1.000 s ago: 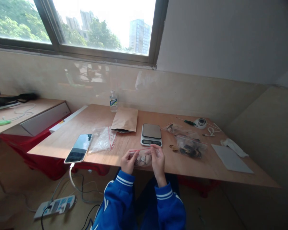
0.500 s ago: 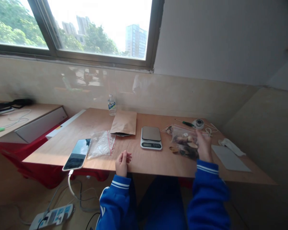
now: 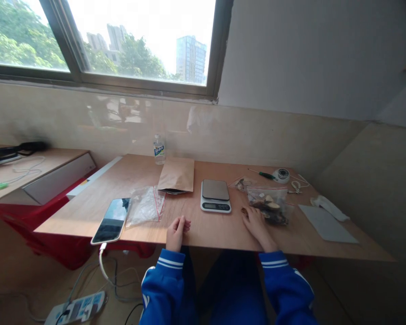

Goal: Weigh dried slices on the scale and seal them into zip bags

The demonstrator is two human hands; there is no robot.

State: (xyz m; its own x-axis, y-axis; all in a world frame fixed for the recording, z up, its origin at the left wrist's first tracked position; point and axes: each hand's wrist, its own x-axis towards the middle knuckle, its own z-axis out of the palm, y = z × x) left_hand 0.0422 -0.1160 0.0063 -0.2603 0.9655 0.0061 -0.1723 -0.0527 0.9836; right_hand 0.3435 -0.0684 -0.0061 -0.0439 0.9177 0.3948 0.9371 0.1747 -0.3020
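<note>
My left hand [image 3: 177, 233] rests at the table's front edge, fingers curled in, with nothing showing in it. My right hand [image 3: 259, 227] lies low over the table, its fingertips closed around a small dried brown slice [image 3: 244, 211]. Just beyond that hand is a clear zip bag [image 3: 274, 203] of dark and tan dried pieces, partly covered by my fingers. A second small bag [image 3: 242, 183] with dried bits lies behind it. Between my hands, farther back, stands a white kitchen scale [image 3: 215, 196] with a bare metal plate.
A kraft paper pouch [image 3: 177, 175], clear plastic bag [image 3: 145, 207] and charging phone [image 3: 111, 221] lie to the left. A bottle [image 3: 159, 150] stands at the wall. To the right are a screwdriver [image 3: 267, 175], a white round camera [image 3: 282, 175], white sheet [image 3: 328, 223] and cloth [image 3: 329, 208].
My right hand has let go of the zip bag, which now lies on the table, and has moved left and nearer to the loose brown slice. My left hand stays curled.
</note>
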